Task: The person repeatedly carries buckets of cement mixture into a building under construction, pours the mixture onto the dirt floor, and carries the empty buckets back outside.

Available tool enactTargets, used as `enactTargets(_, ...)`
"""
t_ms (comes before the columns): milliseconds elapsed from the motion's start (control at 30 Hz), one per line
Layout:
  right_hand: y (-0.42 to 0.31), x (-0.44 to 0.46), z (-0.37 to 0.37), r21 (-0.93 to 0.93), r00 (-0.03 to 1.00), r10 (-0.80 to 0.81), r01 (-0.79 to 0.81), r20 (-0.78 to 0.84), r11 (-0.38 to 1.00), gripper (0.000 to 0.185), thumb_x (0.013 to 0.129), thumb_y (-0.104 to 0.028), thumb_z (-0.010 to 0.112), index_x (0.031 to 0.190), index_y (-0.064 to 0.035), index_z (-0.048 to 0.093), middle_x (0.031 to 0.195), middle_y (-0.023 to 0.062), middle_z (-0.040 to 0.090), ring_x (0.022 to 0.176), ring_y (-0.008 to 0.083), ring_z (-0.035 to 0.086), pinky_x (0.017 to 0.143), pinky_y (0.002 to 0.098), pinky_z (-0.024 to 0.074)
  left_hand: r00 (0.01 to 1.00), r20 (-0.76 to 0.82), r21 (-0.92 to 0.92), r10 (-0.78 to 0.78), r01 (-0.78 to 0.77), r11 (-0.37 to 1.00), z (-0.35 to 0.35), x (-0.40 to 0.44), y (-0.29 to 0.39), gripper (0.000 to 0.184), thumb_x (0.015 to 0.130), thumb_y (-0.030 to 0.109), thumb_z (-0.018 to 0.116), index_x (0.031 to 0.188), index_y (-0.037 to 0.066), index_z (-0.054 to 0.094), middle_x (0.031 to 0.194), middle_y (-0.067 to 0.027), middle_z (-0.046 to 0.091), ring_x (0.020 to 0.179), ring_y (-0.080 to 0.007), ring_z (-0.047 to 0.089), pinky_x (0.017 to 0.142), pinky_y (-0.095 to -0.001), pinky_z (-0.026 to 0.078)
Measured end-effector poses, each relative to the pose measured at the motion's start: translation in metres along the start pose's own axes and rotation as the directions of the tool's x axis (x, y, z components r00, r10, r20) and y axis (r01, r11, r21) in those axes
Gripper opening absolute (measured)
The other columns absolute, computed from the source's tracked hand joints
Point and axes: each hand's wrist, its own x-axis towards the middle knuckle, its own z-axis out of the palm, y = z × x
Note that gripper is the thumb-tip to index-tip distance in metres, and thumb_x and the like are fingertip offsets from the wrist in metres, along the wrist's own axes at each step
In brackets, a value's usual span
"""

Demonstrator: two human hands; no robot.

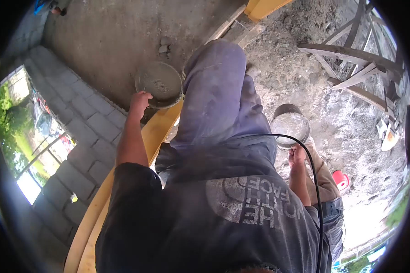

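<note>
My left hand (142, 101) is closed on the near rim of a round grey bucket (175, 93), which hangs beside the yellow beam. Its inside is coated with grey cement-like material; how deep that goes I cannot tell. On my other side, my right hand (297, 154) grips the near edge of a second bucket (281, 110), dark outside with a pale, cement-smeared face. Whether the fingers hold its rim or its handle is unclear. My bent leg (216, 86) lies between the two buckets.
A yellow beam (161, 127) runs under me. Left is a grey block wall (89, 123) with an opening. Wooden braces (355, 54) stand at upper right. A person's tan trouser leg (319, 170) and a red object (340, 180) are below right. A black cable (312, 159) crosses my side.
</note>
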Motion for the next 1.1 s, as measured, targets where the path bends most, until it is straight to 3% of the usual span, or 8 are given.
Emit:
enactTargets(167,-0.13,-0.007,0.029,0.617,0.993,0.102,-0.048,-0.053,0.786,0.028,0.07,0.006,0.049,0.091,-0.0121,0.046,0.066,-0.0018,0.041,0.043,0.0084,0.032,0.038,0.0239,0.0277,0.986,-0.044,-0.113,-0.158,0.152,0.982,-0.023,0.034,-0.001,0.011,0.075,0.017,0.063,0.076,0.008,0.057,0.075,-0.0024,0.05,0.07,-0.0169,0.049,0.069,-0.0347,0.044)
enactTargets(433,-0.346,-0.058,0.098,0.173,0.957,0.233,-0.203,-0.175,0.964,0.025,0.063,0.001,0.047,0.08,-0.0167,0.045,0.059,-0.0033,0.038,0.039,0.0081,0.032,0.032,0.0242,0.022,0.972,0.181,-0.189,-0.149,0.183,0.965,-0.075,0.153,-0.049,0.019,0.072,0.01,0.065,0.089,0.004,0.069,0.087,-0.0135,0.065,0.082,-0.0257,0.063,0.072,-0.0378,0.05)
enactTargets(467,-0.387,-0.077,0.119,0.14,0.928,0.325,-0.303,-0.184,0.943,0.023,0.062,0.0,0.049,0.078,-0.0168,0.045,0.055,-0.0022,0.037,0.037,0.0107,0.034,0.031,0.0266,0.0222,0.913,0.237,0.492,0.331,-0.407,0.769,-0.072,0.192,-0.092,0.023,0.073,0.016,0.064,0.093,0.007,0.07,0.095,-0.015,0.066,0.09,-0.0305,0.063,0.079,-0.0398,0.049)
enactTargets(633,-0.506,-0.063,0.143,-0.128,0.997,0.058,-0.051,0.057,0.99,0.024,0.081,-0.03,0.061,0.086,-0.0066,0.06,0.075,0.0088,0.06,0.062,0.0174,0.056,0.056,0.0336,0.0441,0.935,0.253,0.691,0.248,-0.355,0.63,-0.112,0.205,-0.058,0.023,0.086,0.023,0.052,0.089,0.015,0.073,0.1,-0.0101,0.068,0.099,-0.0285,0.063,0.086,-0.0405,0.047)
enactTargets(833,-0.638,-0.049,0.293,-0.202,0.987,0.069,-0.039,0.143,0.979,0.015,0.073,-0.011,0.057,0.064,-0.0116,0.046,0.055,0.0016,0.041,0.042,0.0139,0.041,0.04,0.0315,0.0299,0.964,0.148,0.64,0.221,-0.264,0.722,-0.201,0.221,-0.013,0.022,0.086,0.022,0.055,0.097,0.011,0.071,0.099,-0.0121,0.067,0.097,-0.0299,0.063,0.084,-0.0389,0.049)
enactTargets(933,-0.691,0.002,0.381,-0.223,0.966,0.01,0.049,0.259,0.974,0.017,0.074,-0.01,0.057,0.063,-0.0124,0.045,0.053,0.0009,0.04,0.041,0.0132,0.04,0.038,0.0314,0.0298,0.989,-0.073,-0.028,-0.128,0.127,0.992,-0.221,0.262,-0.001,0.021,0.086,0.019,0.054,0.098,0.014,0.071,0.098,-0.0098,0.068,0.096,-0.0281,0.063,0.083,-0.0381,0.049)
enactTargets(1067,-0.762,0.073,0.463,-0.267,0.894,-0.041,0.178,0.447,0.947,0.02,0.076,-0.008,0.057,0.061,-0.0136,0.044,0.051,-0.0002,0.038,0.039,0.0123,0.038,0.035,0.0312,0.0297,0.985,-0.152,-0.08,-0.082,0.07,0.994,-0.289,0.293,0.031,0.022,0.086,0.014,0.053,0.099,0.015,0.071,0.099,-0.0104,0.067,0.096,-0.0259,0.064,0.082,-0.0366,0.05)
enactTargets(1100,-0.786,0.099,0.476,-0.288,0.83,-0.051,0.25,0.556,0.924,0.021,0.077,-0.008,0.057,0.061,-0.0139,0.044,0.051,-0.0004,0.037,0.038,0.0121,0.038,0.035,0.0311,0.0296,0.978,-0.127,0.496,0.166,-0.082,0.864,-0.311,0.284,0.053,0.022,0.084,0.012,0.055,0.099,0.016,0.071,0.099,-0.0093,0.066,0.096,-0.0239,0.064,0.082,-0.035,0.051)
